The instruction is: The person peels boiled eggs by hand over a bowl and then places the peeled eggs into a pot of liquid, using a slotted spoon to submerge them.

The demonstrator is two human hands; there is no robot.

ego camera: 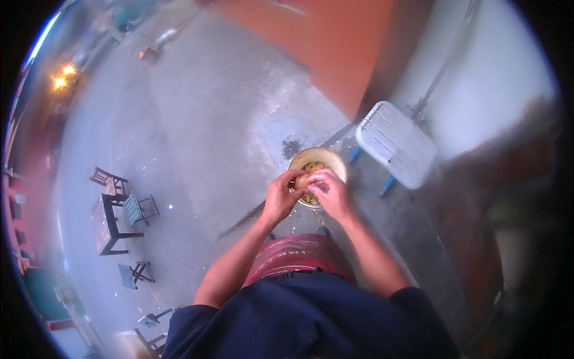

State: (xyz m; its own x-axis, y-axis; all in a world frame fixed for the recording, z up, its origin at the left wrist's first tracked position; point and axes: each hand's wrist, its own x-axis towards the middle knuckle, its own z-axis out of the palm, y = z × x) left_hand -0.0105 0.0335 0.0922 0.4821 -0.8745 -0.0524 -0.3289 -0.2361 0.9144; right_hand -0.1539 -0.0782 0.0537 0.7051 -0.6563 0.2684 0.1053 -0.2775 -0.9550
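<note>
A small rounded brownish-orange item, possibly an egg, [302, 181] is held between my two hands above a round bucket [330, 156]. My left hand [283, 194] grips its left side with thumb and fingers. On the other side, the fingertips of my right hand [331, 190] touch its right edge. Inside the bucket lie yellowish, green and orange scraps [313, 167], too small to name surely. My hands hide part of the bucket's rim and contents.
A white slatted stool or chair [400, 146] with blue legs stands right of the bucket. At the left are a table [106, 224] and several small chairs, one green-slatted [133, 209]. An orange-red surface [345, 54] borders the grey concrete floor [202, 112].
</note>
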